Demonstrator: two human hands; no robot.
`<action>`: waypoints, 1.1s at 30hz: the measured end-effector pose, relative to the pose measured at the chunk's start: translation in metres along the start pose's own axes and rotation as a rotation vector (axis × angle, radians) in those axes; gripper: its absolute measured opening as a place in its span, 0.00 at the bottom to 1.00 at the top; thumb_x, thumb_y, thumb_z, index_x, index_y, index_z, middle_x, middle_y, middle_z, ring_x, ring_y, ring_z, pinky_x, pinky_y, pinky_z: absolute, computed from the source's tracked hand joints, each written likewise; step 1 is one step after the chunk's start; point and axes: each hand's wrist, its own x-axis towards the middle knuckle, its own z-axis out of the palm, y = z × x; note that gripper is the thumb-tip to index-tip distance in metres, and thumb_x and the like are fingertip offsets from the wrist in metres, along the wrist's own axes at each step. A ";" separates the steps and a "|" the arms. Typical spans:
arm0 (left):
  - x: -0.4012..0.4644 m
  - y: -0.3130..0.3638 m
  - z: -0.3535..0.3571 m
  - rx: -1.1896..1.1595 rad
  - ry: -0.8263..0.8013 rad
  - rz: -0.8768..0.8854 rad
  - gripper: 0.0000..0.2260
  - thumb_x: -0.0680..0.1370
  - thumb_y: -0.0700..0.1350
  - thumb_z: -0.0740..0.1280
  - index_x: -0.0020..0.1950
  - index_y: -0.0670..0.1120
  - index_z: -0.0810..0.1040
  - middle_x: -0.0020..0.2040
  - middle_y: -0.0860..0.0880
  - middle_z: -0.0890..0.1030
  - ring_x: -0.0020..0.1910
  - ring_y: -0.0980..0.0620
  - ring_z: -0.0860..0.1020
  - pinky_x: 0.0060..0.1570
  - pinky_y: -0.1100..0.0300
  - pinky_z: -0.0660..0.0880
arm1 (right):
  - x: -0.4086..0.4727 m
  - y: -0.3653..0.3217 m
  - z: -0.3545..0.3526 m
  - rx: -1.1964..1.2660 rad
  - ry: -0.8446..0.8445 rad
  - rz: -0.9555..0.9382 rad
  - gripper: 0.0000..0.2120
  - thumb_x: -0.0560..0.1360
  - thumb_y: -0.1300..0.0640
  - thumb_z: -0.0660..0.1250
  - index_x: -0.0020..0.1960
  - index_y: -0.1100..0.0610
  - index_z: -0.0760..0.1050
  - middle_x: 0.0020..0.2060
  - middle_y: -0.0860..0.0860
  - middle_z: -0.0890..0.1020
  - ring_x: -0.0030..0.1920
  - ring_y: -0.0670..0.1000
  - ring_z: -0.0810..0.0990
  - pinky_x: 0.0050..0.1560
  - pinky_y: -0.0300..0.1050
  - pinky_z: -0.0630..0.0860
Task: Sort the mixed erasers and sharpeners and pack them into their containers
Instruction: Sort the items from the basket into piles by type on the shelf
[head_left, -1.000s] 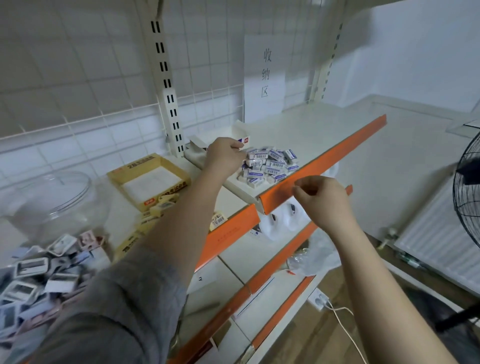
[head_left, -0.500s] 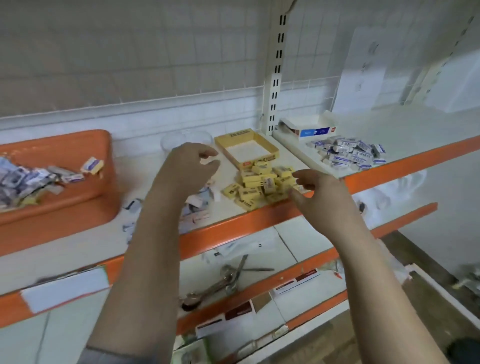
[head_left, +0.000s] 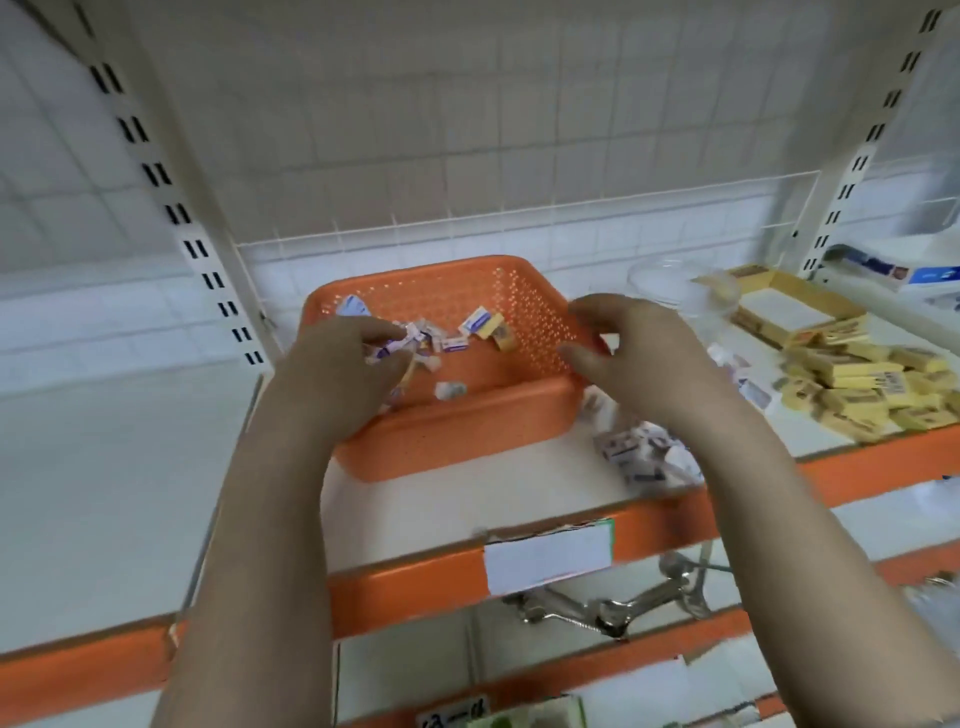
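— Two hands, what are the fingers doing?
— Left hand (head_left: 343, 364) dips into the orange perforated plastic basket (head_left: 457, 436) on the shelf, fingers (head_left: 382, 332) curled among the small white-and-purple packets (head_left: 431, 340); whether they pinch one, I cannot tell. Right hand (head_left: 644, 358) hovers over the basket's right rim, fingers bent, holding nothing.
— What changed?
— Half a second ago both hands hung over the yellow boxed erasers (head_left: 862, 389); now those lie well to the right, and the basket sits dead ahead.
— Meaning?
— Probably another pick from the mix. A few pieces remain; sorted white packets (head_left: 644, 457) lie just beside it.
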 end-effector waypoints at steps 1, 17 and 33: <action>0.000 -0.007 -0.003 -0.015 -0.011 0.012 0.14 0.77 0.48 0.65 0.62 0.50 0.77 0.62 0.50 0.77 0.60 0.52 0.73 0.49 0.66 0.61 | 0.010 -0.011 0.008 -0.053 -0.031 -0.024 0.21 0.74 0.51 0.67 0.66 0.53 0.73 0.62 0.50 0.78 0.61 0.50 0.75 0.61 0.39 0.67; 0.004 -0.040 0.002 0.029 -0.010 0.128 0.13 0.78 0.48 0.64 0.62 0.53 0.77 0.61 0.51 0.77 0.56 0.53 0.75 0.49 0.65 0.66 | 0.170 -0.029 0.100 -0.912 -0.537 -0.444 0.08 0.75 0.60 0.62 0.52 0.58 0.76 0.48 0.54 0.80 0.48 0.56 0.78 0.43 0.47 0.76; 0.105 -0.020 0.010 0.285 -0.316 0.313 0.13 0.76 0.43 0.65 0.61 0.45 0.78 0.58 0.48 0.80 0.54 0.52 0.76 0.51 0.62 0.70 | 0.126 -0.020 0.024 -0.204 -0.066 -0.159 0.09 0.75 0.49 0.67 0.47 0.55 0.75 0.45 0.52 0.81 0.45 0.51 0.78 0.46 0.43 0.74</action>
